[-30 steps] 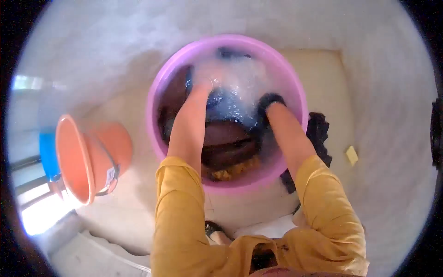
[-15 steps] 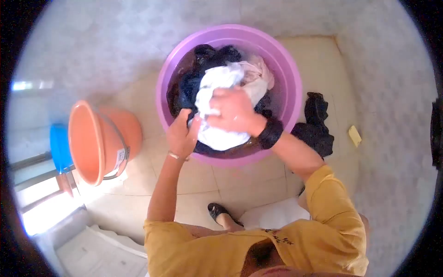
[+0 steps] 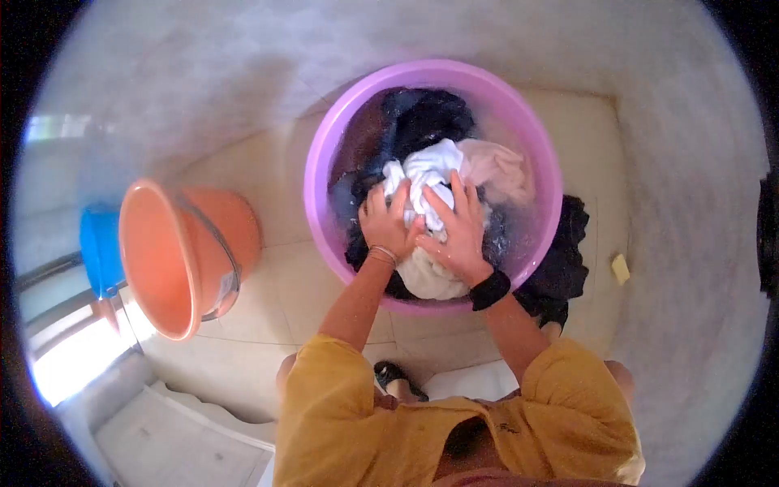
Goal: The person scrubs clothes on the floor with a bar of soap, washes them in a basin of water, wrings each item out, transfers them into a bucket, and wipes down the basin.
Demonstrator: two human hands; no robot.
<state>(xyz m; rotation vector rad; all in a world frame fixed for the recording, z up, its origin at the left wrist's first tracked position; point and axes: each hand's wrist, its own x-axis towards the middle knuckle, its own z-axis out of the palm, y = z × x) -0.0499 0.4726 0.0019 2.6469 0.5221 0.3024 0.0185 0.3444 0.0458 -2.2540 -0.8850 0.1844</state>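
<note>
A round purple tub holds water and wet clothes. Both hands are inside it on a bunched white cloth. My left hand lies on the cloth's left side with its fingers apart. My right hand presses on its right side, fingers spread, a black band at the wrist. The thumbs nearly meet. Cream cloth bulges below the hands. A pale pink cloth is at the upper right, and black clothing lies at the back of the tub.
An orange bucket lies tilted at the left, beside a blue bucket. Black cloth is on the floor right of the tub. A small yellow block sits farther right. A foot in a black shoe is below the tub.
The hands came up from the water, then my right hand moved off the cloth's top to lie beside my left. The white cloth is more bunched. The view has shifted.
</note>
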